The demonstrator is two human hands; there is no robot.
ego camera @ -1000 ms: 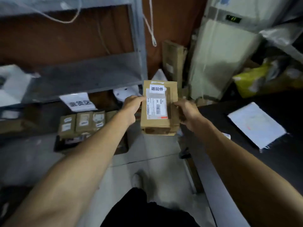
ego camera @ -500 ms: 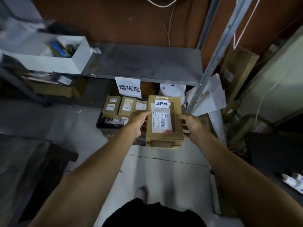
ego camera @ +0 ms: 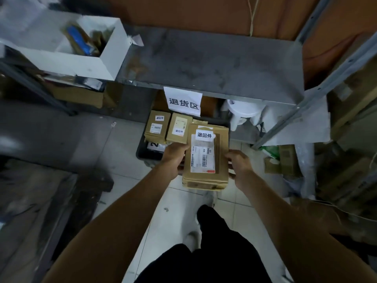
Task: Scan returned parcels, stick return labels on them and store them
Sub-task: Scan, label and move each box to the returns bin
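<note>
Parcel [ego camera: 206, 158]: held over the black tray's [ego camera: 142, 154] right edge, label up so its return sticker reads; not yet stored
Hands: my left hand [ego camera: 174, 155] and right hand [ego camera: 237, 166] clasp its long sides, keeping it level
Neighbours: two labelled parcels [ego camera: 168, 129] stand at the tray's far edge

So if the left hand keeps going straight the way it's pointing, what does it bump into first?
Probably the two small brown parcels standing in the black tray under the shelf. The left hand, holding the big parcel, points up toward them, though depth is hard to judge.

Grey shelf [ego camera: 214, 64] overhangs the tray [ego camera: 142, 154]; two boxes [ego camera: 168, 129] fill its left, bare floor [ego camera: 126, 144] alongside.
</note>
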